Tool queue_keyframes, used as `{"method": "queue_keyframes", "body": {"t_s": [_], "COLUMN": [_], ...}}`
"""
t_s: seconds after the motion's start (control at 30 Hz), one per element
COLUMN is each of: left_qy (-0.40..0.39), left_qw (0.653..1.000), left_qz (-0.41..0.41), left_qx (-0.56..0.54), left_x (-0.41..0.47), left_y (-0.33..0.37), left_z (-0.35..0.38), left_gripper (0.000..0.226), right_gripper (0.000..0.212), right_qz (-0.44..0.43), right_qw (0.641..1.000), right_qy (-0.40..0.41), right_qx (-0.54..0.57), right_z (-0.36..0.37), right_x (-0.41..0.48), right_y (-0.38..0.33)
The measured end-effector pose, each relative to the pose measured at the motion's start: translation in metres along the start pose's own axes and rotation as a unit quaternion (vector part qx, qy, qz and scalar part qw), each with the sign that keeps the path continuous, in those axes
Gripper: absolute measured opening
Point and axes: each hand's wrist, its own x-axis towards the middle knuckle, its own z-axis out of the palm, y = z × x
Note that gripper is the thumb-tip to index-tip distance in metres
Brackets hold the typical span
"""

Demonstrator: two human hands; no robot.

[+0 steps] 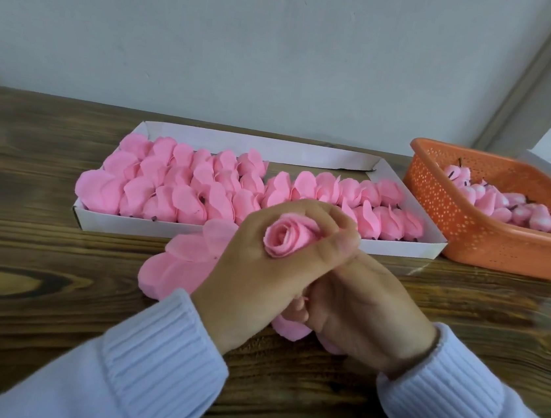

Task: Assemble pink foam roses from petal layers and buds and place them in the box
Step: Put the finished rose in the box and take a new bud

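Just in front of the box, the left hand (253, 271) holds a rose (286, 241) upright, thumb and fingers curled in a ring round its rolled middle. The right hand (365, 308) sits under it, fingers curled in against the rose's lower part; exactly what they pinch is hidden. Loose petal layers (178, 266) lie on the table (39, 250) below both hands, touching the box's near wall.

The box (148, 228) is mostly full. Finished roses (181, 181) stand in three rows in its left half and two rows in its right half, leaving a bare strip at its far right. Right of the box, a basket (470, 231) holds many buds (507, 208). So the job looks well advanced, with this rose not yet boxed and a few more needed.
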Motion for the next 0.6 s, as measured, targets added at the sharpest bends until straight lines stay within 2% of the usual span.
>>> {"method": "queue_keyframes", "body": {"t_s": [0.07,0.17,0.23,0.3,0.4,0.6], "left_qy": [0.009,0.041,0.063,0.064,0.054,0.053], "left_qw": [1.0,0.999,0.997,0.997,0.997,0.996], "left_qz": [0.007,-0.014,-0.034,-0.029,0.015,0.016], "left_qx": [0.028,0.026,0.019,0.042,0.059,0.071], "left_x": [-0.001,0.002,0.004,0.005,0.004,0.003], "left_y": [-0.001,0.0,0.0,-0.001,-0.001,-0.001], "left_z": [0.001,-0.003,-0.008,-0.008,-0.005,-0.009], "left_gripper": [0.02,0.027,0.035,0.035,0.03,0.033], "right_gripper": [0.057,0.036,0.042,0.041,0.029,0.026], "right_qz": [-0.003,-0.049,-0.084,-0.129,-0.185,-0.18], "right_qw": [1.0,0.999,0.994,0.979,0.947,0.911], "right_qy": [-0.002,-0.012,-0.019,0.003,0.042,0.054], "right_qx": [-0.014,-0.017,-0.072,-0.159,-0.258,-0.367], "right_z": [0.0,0.002,0.004,0.007,0.009,0.014], "right_x": [0.0,-0.003,-0.004,-0.004,-0.004,-0.005], "right_y": [0.002,0.002,0.001,0.001,0.0,-0.01]}}
